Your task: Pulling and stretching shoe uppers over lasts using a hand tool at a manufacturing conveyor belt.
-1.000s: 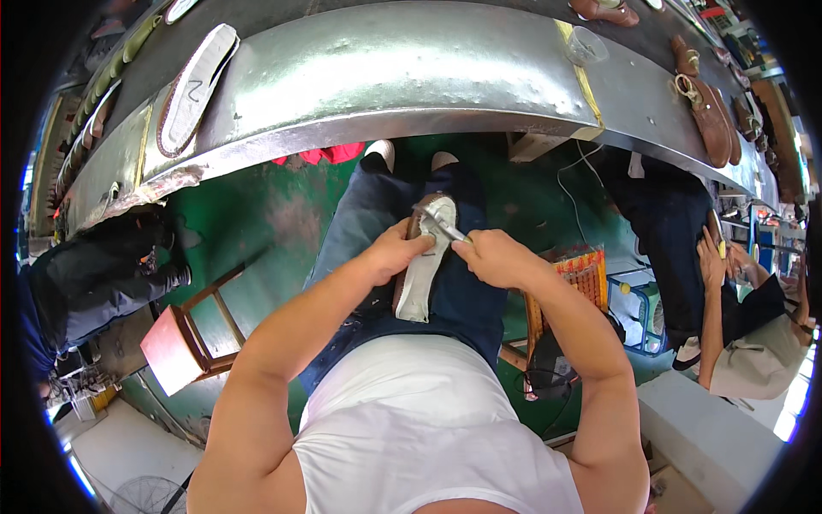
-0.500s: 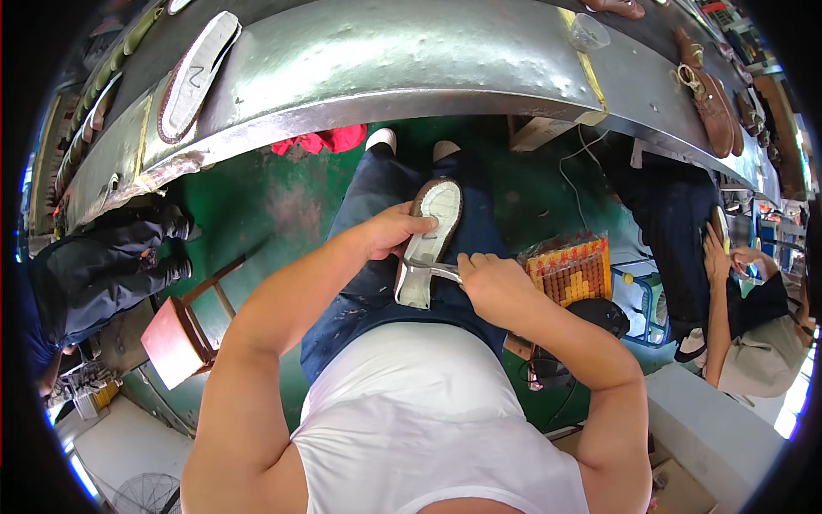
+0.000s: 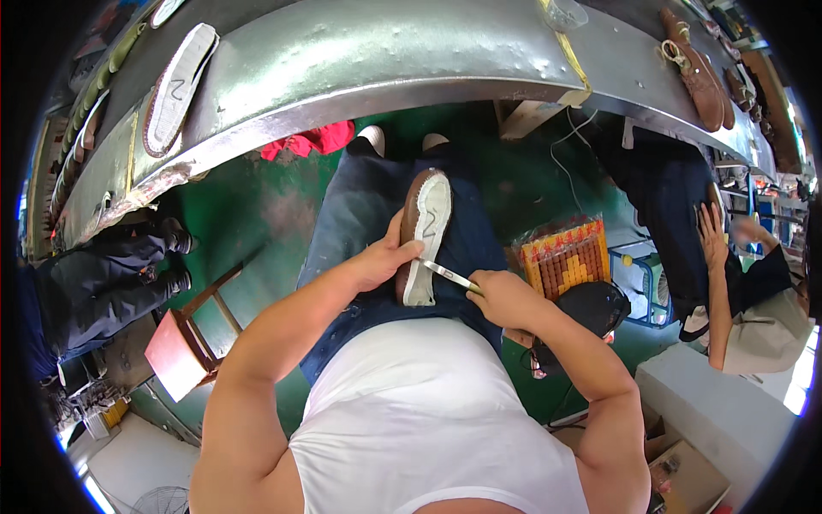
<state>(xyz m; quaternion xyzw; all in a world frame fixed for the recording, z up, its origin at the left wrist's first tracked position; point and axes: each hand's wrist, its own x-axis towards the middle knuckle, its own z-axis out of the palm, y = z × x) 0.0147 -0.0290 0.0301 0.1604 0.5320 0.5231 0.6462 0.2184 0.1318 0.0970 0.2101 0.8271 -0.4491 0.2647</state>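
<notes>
Sliding toward the heel since half a second ago, the left hand [image 3: 383, 260] now sits lower along the brown shoe [image 3: 429, 221], which has also rolled to show more of its brown side. Taking the shoe as the dial's centre, it lies sole-up over the dark trousers [image 3: 349, 201], toe pointing just past twelve. At eight o'clock the left fingers are closed around its side, thumb near the pale sole's edge. At four o'clock the right hand [image 3: 509, 299] grips the handle of a metal tool [image 3: 445, 273], whose far end reaches the left thumb; whether it touches the shoe, I cannot tell. Another shoe [image 3: 178, 92] rests on the metal bench [image 3: 368, 51] at ten, red cloth [image 3: 310, 141] between ten and eleven, and a beaded mat [image 3: 561, 264] just past three.
</notes>
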